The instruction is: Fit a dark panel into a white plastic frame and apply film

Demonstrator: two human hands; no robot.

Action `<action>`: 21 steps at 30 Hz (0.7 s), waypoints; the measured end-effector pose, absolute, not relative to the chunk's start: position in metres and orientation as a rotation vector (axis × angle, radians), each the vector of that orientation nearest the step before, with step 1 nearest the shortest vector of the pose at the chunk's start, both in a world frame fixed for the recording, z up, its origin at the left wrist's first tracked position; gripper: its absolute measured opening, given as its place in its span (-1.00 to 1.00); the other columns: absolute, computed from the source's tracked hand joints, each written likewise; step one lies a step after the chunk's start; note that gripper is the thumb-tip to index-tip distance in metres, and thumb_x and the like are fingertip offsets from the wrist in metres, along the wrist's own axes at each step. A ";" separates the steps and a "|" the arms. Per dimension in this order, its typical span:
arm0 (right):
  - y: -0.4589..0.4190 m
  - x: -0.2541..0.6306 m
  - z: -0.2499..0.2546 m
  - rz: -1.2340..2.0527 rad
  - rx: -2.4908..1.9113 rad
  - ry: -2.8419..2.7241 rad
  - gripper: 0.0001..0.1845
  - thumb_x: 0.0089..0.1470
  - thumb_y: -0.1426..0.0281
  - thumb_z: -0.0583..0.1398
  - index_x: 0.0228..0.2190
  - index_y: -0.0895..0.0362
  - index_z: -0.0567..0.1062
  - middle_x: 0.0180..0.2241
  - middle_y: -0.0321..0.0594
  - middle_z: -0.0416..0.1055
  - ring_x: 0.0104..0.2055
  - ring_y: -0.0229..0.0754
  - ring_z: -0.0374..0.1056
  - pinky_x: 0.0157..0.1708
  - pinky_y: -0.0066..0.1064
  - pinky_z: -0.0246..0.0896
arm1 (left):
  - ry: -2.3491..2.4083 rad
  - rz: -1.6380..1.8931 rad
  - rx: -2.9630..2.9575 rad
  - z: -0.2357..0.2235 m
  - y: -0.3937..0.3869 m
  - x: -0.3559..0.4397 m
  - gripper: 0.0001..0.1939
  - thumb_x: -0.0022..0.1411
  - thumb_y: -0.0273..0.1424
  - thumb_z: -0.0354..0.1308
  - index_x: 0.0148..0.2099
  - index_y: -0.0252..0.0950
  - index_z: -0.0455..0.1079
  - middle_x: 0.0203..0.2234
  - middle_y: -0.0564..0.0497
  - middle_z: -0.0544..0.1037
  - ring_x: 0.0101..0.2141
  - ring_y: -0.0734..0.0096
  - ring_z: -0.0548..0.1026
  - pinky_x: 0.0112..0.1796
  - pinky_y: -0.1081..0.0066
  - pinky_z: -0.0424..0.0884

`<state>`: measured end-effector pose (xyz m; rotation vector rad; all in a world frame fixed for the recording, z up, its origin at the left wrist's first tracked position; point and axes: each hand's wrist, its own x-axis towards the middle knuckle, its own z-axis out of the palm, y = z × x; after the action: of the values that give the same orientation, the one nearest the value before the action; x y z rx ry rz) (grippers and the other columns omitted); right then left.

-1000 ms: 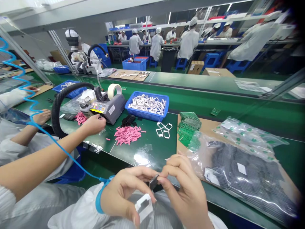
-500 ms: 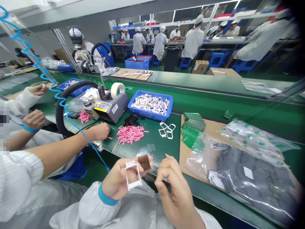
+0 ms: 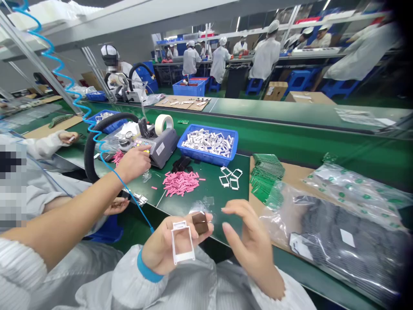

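Observation:
My left hand [image 3: 164, 245], with a blue band at the wrist, is closed around a white plastic frame [image 3: 183, 242] and a small dark brown glossy rectangular piece [image 3: 200, 222]. The frame lies across the palm side, and the brown piece sits at the fingertips. To its right my right hand [image 3: 250, 243] is raised with thumb and fingers apart, holding nothing I can see. Beyond the hands lie a heap of pink strips [image 3: 180, 183] and several loose white frames [image 3: 231, 177] on the green table.
A blue bin [image 3: 208, 144] of white frames stands behind the pink strips, beside a grey tape dispenser [image 3: 158, 146]. At right are stacked green circuit boards [image 3: 267, 174] and a plastic bag of dark parts [image 3: 345, 241]. A co-worker's arm [image 3: 80, 206] reaches in from the left.
My right hand has opened, its fingers spreading from a curled pose. The co-worker's hand has moved up from the table onto the tape dispenser. My left hand keeps its hold.

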<state>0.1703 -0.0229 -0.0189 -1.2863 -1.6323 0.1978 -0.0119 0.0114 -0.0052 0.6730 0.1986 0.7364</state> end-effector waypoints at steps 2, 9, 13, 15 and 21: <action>-0.032 0.174 0.005 0.082 -1.192 -1.788 -0.74 0.09 0.32 0.15 -0.15 0.10 0.32 -0.24 -0.17 0.37 -0.15 -0.10 0.26 -0.04 -0.14 0.06 | 0.263 0.695 0.747 -0.003 0.010 -0.010 -0.62 0.00 -0.08 0.27 -0.29 -0.28 0.56 -0.02 -0.11 0.45 0.00 0.18 0.39 0.15 0.18 0.15; -0.033 0.172 0.015 -0.044 -1.226 -1.853 -0.70 0.03 0.26 0.25 -0.17 0.06 0.41 -0.28 -0.30 0.52 -0.11 -0.04 0.28 0.14 0.11 -0.30 | 0.442 0.621 0.943 0.003 0.006 -0.004 -0.58 -0.09 -0.03 0.31 -0.33 -0.28 0.57 -0.06 -0.14 0.40 -0.01 0.11 0.32 -0.01 0.22 0.24; -0.030 0.171 0.012 -0.062 -1.222 -1.863 -0.82 0.05 0.29 0.24 -0.26 0.02 0.46 -0.34 -0.38 0.54 -0.15 -0.05 0.30 0.13 0.11 -0.29 | 0.447 0.606 0.977 0.001 0.006 -0.001 -0.58 -0.10 -0.03 0.31 -0.31 -0.27 0.58 -0.11 -0.11 0.41 -0.09 0.21 0.35 -0.08 0.30 0.28; -0.030 0.171 0.013 -0.059 -1.218 -1.884 -0.87 0.05 0.30 0.24 -0.29 0.00 0.47 -0.36 -0.40 0.53 -0.16 -0.06 0.30 0.13 0.11 -0.29 | 0.466 0.614 0.994 0.000 0.005 -0.001 -0.59 -0.08 -0.05 0.31 -0.30 -0.26 0.57 -0.11 -0.10 0.41 -0.08 0.23 0.35 -0.07 0.32 0.27; -0.031 0.178 0.016 -0.094 -1.251 -1.872 -0.86 0.01 0.30 0.26 -0.33 0.03 0.49 -0.29 -0.30 0.53 -0.14 -0.03 0.31 0.10 0.14 -0.23 | 0.440 0.610 0.934 -0.001 0.006 -0.006 -0.59 -0.06 -0.05 0.30 -0.27 -0.25 0.57 0.00 -0.15 0.39 0.02 0.09 0.33 0.01 0.19 0.25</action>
<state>0.1776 -0.0310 0.0159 -1.2511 -1.8718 -0.0940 -0.0061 0.0058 -0.0012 0.9343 0.4401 0.6102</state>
